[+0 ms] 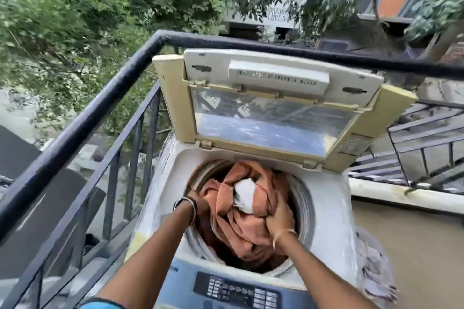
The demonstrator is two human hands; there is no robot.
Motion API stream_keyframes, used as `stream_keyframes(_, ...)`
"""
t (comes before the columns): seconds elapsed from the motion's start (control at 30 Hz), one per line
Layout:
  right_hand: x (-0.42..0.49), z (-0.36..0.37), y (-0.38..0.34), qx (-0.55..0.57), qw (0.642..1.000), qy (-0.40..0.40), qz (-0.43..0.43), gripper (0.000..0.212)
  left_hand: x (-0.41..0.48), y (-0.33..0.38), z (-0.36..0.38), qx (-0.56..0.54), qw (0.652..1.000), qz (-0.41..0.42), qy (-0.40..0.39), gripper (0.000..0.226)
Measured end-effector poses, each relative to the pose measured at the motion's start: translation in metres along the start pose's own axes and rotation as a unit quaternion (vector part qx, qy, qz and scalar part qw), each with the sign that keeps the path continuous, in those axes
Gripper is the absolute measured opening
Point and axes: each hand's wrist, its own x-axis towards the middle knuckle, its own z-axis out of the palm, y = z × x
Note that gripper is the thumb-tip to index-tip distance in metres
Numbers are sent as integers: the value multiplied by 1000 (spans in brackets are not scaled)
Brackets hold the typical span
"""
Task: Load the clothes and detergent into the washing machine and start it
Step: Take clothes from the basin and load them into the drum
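Inside the upward-facing drum (pixel 300 198), both hands' fingers (pixel 276 221) clamped on bunched orange cloth (pixel 241 228).

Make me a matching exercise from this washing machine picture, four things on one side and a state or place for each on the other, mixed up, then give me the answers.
Things:
1. lid
2. orange cloth
3. control panel
4. railing

States or places:
A. bunched in the drum, gripped by both hands
B. black metal, running along the machine's left side
C. swung up and open
D. at the machine's near edge, below the arms

Pairs: 1-C, 2-A, 3-D, 4-B

The left hand and right hand both press into the cloth.
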Motion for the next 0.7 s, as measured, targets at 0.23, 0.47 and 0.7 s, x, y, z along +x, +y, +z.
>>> stream_keyframes(0.23, 34, 17, 13, 22, 962, -228, 146, 34, 6, 10, 2, -8, 999, 15, -31, 31)
stream_keyframes(0.47, -6, -18, 18, 107, 988, -92, 63, 29, 7, 10, 37, 17, 996, 84, -28, 15)
stream_keyframes(0.7, -51, -86, 46, 195, 980, 3, 40, 33, -40, 21, 86, -25, 990, 134, -23, 12)
